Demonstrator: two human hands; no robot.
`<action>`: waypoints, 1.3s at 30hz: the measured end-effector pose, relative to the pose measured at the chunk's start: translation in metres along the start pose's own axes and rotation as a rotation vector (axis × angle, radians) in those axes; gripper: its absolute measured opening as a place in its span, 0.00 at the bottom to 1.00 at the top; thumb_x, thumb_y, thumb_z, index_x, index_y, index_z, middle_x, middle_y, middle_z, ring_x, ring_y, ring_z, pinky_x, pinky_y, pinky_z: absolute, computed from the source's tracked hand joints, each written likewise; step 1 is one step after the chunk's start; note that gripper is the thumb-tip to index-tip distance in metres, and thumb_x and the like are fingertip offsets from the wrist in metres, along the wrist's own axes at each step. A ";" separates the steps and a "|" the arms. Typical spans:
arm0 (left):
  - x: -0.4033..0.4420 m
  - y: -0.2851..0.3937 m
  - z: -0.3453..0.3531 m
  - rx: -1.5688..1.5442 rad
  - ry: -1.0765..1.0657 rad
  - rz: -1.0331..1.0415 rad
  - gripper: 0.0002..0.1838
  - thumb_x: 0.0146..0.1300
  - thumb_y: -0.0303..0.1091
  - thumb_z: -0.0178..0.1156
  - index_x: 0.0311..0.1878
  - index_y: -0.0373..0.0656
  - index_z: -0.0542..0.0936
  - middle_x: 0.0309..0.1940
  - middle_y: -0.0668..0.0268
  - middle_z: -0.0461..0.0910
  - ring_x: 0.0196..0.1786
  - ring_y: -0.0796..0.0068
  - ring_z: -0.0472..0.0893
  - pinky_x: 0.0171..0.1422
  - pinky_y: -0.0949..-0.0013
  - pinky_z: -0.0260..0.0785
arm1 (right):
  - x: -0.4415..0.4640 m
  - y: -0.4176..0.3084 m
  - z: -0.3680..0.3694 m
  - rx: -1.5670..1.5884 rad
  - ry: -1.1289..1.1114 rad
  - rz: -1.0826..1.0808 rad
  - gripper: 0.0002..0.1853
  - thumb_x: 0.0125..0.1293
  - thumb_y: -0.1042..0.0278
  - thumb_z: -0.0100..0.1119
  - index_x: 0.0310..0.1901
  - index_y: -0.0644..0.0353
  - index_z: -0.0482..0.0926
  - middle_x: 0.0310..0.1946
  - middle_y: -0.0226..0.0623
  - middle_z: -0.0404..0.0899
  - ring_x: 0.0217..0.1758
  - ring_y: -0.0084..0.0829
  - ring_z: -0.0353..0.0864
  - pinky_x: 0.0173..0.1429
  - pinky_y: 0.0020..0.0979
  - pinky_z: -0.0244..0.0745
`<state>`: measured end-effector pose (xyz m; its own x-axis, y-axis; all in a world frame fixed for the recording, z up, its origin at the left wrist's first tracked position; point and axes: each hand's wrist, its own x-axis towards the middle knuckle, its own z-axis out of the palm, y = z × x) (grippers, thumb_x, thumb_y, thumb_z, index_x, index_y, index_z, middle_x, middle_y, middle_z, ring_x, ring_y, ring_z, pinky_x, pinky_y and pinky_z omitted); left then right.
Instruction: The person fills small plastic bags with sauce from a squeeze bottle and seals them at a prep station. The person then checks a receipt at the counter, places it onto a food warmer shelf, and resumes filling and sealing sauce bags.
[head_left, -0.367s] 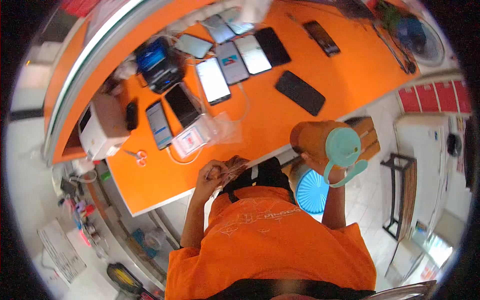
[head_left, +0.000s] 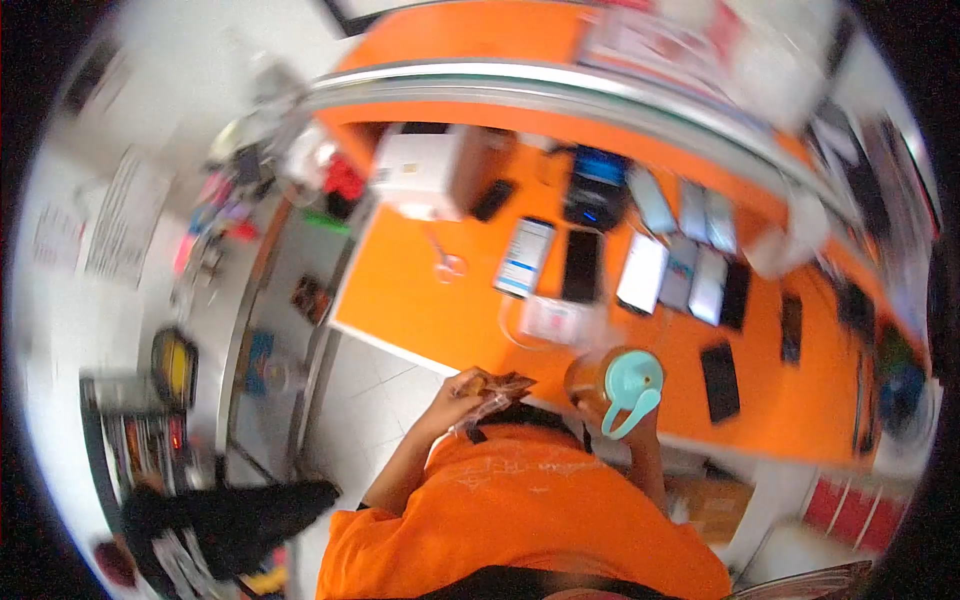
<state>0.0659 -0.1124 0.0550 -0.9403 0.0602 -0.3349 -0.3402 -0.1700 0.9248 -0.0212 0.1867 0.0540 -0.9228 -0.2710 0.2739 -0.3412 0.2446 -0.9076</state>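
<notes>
My left hand [head_left: 462,398] is closed around a crumpled clear plastic bag [head_left: 495,402] with something brown in it, just off the table's front edge. What is in the bag is too blurred to name. My right hand [head_left: 597,408] grips a drink bottle [head_left: 634,376] with a mint-green lid and carrying loop, its body brownish. The bottle hides most of those fingers. Beyond my hands, a small plastic packet [head_left: 552,320] lies on the orange table [head_left: 400,300], near a lit phone [head_left: 524,257] and a dark phone [head_left: 582,266].
Several more phones lie to the right, among them a bright-screened phone [head_left: 642,273] and a black phone [head_left: 719,382]. Scissors [head_left: 449,266], a white box [head_left: 418,175] and a black device with a blue screen [head_left: 597,187] stand farther back. A black chair [head_left: 230,525] is at lower left.
The view has swung to the left, so the table appears turned and farther right. The bottle has come closer to my left hand and over the table's edge. Both hands keep their hold.
</notes>
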 end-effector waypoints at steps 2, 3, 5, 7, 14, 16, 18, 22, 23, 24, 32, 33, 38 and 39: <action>-0.023 -0.011 -0.020 -0.022 0.208 0.035 0.09 0.59 0.25 0.60 0.43 0.37 0.78 0.37 0.69 0.79 0.42 0.80 0.76 0.50 0.76 0.68 | 0.029 0.014 0.031 -0.059 -0.095 -0.184 0.50 0.34 0.62 0.83 0.61 0.60 0.62 0.49 0.40 0.75 0.50 0.35 0.77 0.51 0.37 0.75; -0.039 -0.011 -0.031 -0.036 0.293 0.057 0.09 0.59 0.25 0.60 0.43 0.37 0.78 0.37 0.68 0.79 0.42 0.80 0.76 0.50 0.76 0.69 | 0.043 0.004 0.053 0.086 -0.160 -0.191 0.50 0.34 0.62 0.82 0.61 0.60 0.62 0.48 0.39 0.76 0.49 0.35 0.77 0.50 0.36 0.76; -0.067 -0.008 -0.046 -0.099 0.434 0.103 0.09 0.59 0.25 0.60 0.43 0.38 0.77 0.38 0.67 0.79 0.42 0.79 0.77 0.49 0.75 0.70 | 0.071 -0.032 0.089 0.226 -0.305 -0.193 0.44 0.35 0.63 0.81 0.56 0.59 0.66 0.46 0.39 0.77 0.47 0.36 0.79 0.49 0.36 0.76; -0.093 -0.014 -0.074 -0.188 0.593 0.154 0.09 0.59 0.24 0.59 0.43 0.38 0.77 0.38 0.67 0.79 0.42 0.79 0.77 0.48 0.76 0.71 | 0.095 -0.083 0.128 0.217 -0.446 -0.200 0.32 0.37 0.64 0.80 0.46 0.57 0.74 0.42 0.37 0.80 0.45 0.37 0.80 0.48 0.37 0.75; -0.191 -0.026 -0.199 -0.536 1.102 0.272 0.08 0.58 0.23 0.57 0.42 0.39 0.76 0.37 0.66 0.78 0.41 0.77 0.79 0.45 0.75 0.73 | 0.125 -0.178 0.307 0.210 -0.973 -0.343 0.25 0.39 0.59 0.77 0.41 0.55 0.78 0.40 0.38 0.80 0.48 0.43 0.79 0.50 0.41 0.72; -0.216 -0.041 -0.235 -0.628 1.167 0.351 0.09 0.58 0.23 0.57 0.42 0.38 0.75 0.36 0.66 0.78 0.40 0.77 0.79 0.45 0.74 0.73 | 0.122 -0.173 0.362 -0.007 -1.031 -0.578 0.35 0.35 0.62 0.81 0.48 0.57 0.75 0.41 0.34 0.79 0.45 0.31 0.80 0.52 0.35 0.75; -0.235 -0.065 -0.290 -0.676 1.246 0.342 0.09 0.58 0.23 0.57 0.42 0.38 0.74 0.36 0.66 0.77 0.39 0.77 0.78 0.45 0.73 0.74 | 0.113 -0.166 0.434 0.012 -1.031 -0.486 0.32 0.36 0.59 0.80 0.46 0.56 0.77 0.42 0.37 0.79 0.48 0.39 0.79 0.54 0.39 0.73; -0.272 -0.057 -0.374 -0.669 1.247 0.212 0.09 0.57 0.25 0.57 0.42 0.39 0.75 0.36 0.66 0.77 0.40 0.77 0.78 0.45 0.74 0.73 | 0.122 -0.235 0.535 0.195 -1.168 -0.197 0.32 0.38 0.57 0.79 0.47 0.56 0.76 0.45 0.39 0.79 0.47 0.43 0.80 0.56 0.40 0.73; -0.276 -0.044 -0.387 -0.653 1.263 0.207 0.09 0.58 0.26 0.56 0.43 0.40 0.75 0.36 0.67 0.78 0.39 0.77 0.79 0.43 0.74 0.72 | 0.126 -0.240 0.557 0.197 -1.168 -0.264 0.34 0.38 0.58 0.79 0.48 0.57 0.75 0.45 0.40 0.79 0.47 0.41 0.80 0.55 0.39 0.74; -0.281 -0.041 -0.403 -0.666 1.265 0.191 0.09 0.58 0.26 0.57 0.43 0.40 0.75 0.36 0.67 0.78 0.38 0.77 0.79 0.43 0.74 0.72 | 0.130 -0.245 0.579 0.199 -1.166 -0.330 0.35 0.38 0.58 0.79 0.50 0.58 0.74 0.46 0.40 0.79 0.46 0.40 0.81 0.55 0.38 0.75; -0.278 -0.053 -0.536 -0.793 1.281 0.122 0.11 0.59 0.29 0.58 0.45 0.39 0.77 0.37 0.68 0.79 0.37 0.79 0.79 0.43 0.75 0.72 | 0.177 -0.212 0.729 0.125 -0.923 -0.291 0.52 0.37 0.60 0.81 0.63 0.63 0.57 0.54 0.46 0.72 0.58 0.39 0.74 0.62 0.40 0.70; -0.272 -0.056 -0.557 -0.789 1.275 0.118 0.11 0.59 0.31 0.59 0.45 0.40 0.78 0.38 0.68 0.80 0.37 0.80 0.79 0.40 0.75 0.71 | 0.187 -0.214 0.752 0.119 -0.891 -0.307 0.54 0.37 0.60 0.81 0.64 0.63 0.55 0.55 0.47 0.71 0.59 0.41 0.73 0.63 0.41 0.69; -0.235 -0.037 -0.694 -0.613 1.178 0.099 0.14 0.56 0.34 0.62 0.46 0.40 0.79 0.37 0.69 0.80 0.37 0.81 0.78 0.38 0.76 0.69 | 0.235 -0.213 0.886 0.025 -0.730 -0.310 0.56 0.35 0.58 0.81 0.64 0.62 0.54 0.59 0.53 0.68 0.63 0.51 0.69 0.64 0.47 0.67; -0.225 -0.028 -0.725 -0.569 1.172 0.086 0.15 0.56 0.35 0.62 0.45 0.40 0.80 0.37 0.69 0.80 0.37 0.82 0.78 0.38 0.76 0.69 | 0.248 -0.214 0.917 0.033 -0.727 -0.303 0.55 0.36 0.57 0.81 0.64 0.62 0.55 0.58 0.52 0.68 0.62 0.51 0.70 0.64 0.47 0.66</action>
<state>0.2880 -0.8341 -0.0261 -0.3003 -0.8107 -0.5026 0.0403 -0.5372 0.8425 -0.0127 -0.7862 0.0239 -0.4385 -0.8650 0.2440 -0.5431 0.0387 -0.8388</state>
